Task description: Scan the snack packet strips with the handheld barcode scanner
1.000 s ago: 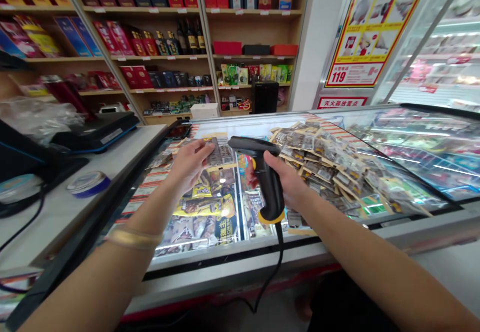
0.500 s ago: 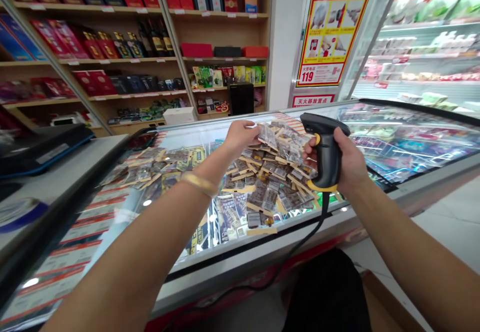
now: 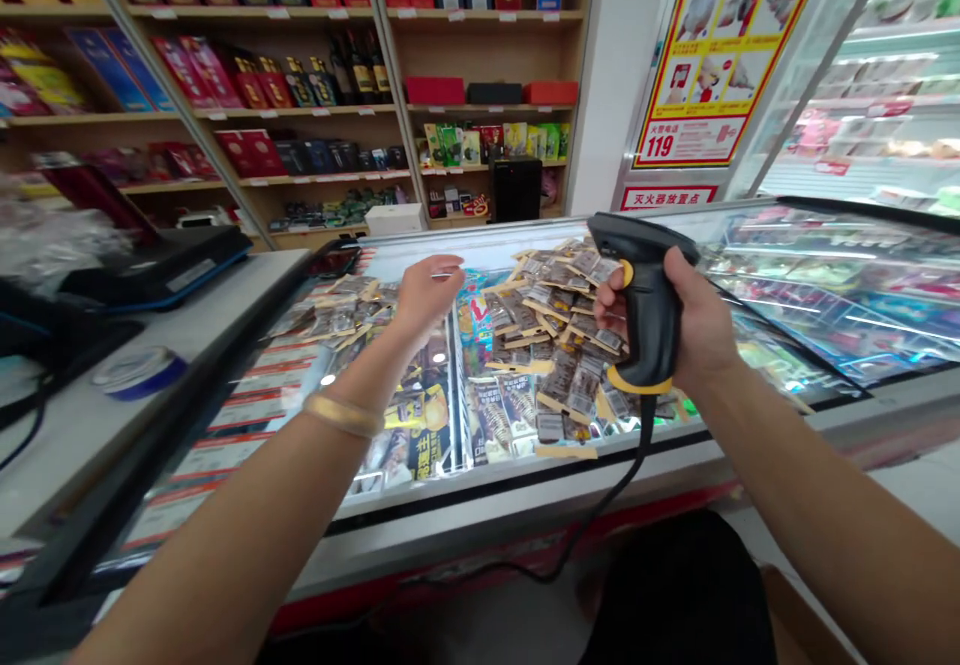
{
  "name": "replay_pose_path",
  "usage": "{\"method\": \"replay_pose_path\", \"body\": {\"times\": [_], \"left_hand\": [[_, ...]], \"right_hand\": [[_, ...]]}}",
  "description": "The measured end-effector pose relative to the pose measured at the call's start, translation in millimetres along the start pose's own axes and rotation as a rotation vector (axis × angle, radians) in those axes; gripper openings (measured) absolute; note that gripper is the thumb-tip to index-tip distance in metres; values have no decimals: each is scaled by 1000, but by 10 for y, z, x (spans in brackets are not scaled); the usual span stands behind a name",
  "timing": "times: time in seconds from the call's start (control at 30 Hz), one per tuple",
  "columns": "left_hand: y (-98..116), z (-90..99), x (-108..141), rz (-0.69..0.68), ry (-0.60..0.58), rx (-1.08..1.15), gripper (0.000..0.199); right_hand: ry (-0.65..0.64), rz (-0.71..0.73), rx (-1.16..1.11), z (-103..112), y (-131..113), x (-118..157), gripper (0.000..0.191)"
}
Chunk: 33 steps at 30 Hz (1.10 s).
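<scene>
So the right hand (image 3: pixel 703 330) is gripping the scanner (image 3: pixel 651 317), handle near upright, while the left hand (image 3: pixel 427 295) is hanging loosely open, seemingly empty, and the packet pile (image 3: pixel 559 330) is lying between them, closer to the right.

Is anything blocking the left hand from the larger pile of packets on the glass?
Nothing visible stands between the left hand and the left edge of the larger pile of packets. Toward the right side, the black scanner in the right hand hides part of it from view.
</scene>
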<state>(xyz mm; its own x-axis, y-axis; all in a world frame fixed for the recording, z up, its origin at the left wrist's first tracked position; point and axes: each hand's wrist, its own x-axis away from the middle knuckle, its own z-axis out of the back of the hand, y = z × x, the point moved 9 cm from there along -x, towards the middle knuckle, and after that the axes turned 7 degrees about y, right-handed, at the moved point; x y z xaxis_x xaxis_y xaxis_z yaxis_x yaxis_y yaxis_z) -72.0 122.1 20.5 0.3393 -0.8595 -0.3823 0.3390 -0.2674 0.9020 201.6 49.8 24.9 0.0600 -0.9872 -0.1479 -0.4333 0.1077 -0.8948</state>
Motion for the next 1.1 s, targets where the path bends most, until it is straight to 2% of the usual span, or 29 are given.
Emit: {"method": "replay_pose_path", "body": {"times": [0.23,0.3,0.37,0.47,0.57,0.63,0.8,0.9,1.0,1.1], "left_hand": [[-655,1457,-157,3,339,-275,36],[-774,1749,-169,9,396,-432,40],[-856,1888,-168,23,386,-625,45],[-937,1822,-156,33,242,-840,53],[-1011,1638,-135,52,53,-927,55],[-1033,1579,-132,53,-11,-944,54],[-963,1641,-139,-30,2,-890,53],[-887,1665,-91,-57,24,-758,42],[-835,1626,-9,5,38,-545,22],[-803,1549,76,115,58,-270,17]], "right_hand": [[-203,-177,-26,-1044,673,-69,50],[-240,-231,-26,-1264,876,-84,51],[-269,-281,-21,-1411,1060,-87,54],[-281,-339,-4,-1466,1287,-74,57],[-287,-393,20,-1400,1449,-34,56],[-304,-419,34,-1357,1508,0,55],[-316,-430,46,-1334,1515,45,53],[-321,-415,49,-1355,1497,59,52],[-314,-413,50,-1354,1501,70,53],[-302,-415,51,-1345,1503,80,54]]}}
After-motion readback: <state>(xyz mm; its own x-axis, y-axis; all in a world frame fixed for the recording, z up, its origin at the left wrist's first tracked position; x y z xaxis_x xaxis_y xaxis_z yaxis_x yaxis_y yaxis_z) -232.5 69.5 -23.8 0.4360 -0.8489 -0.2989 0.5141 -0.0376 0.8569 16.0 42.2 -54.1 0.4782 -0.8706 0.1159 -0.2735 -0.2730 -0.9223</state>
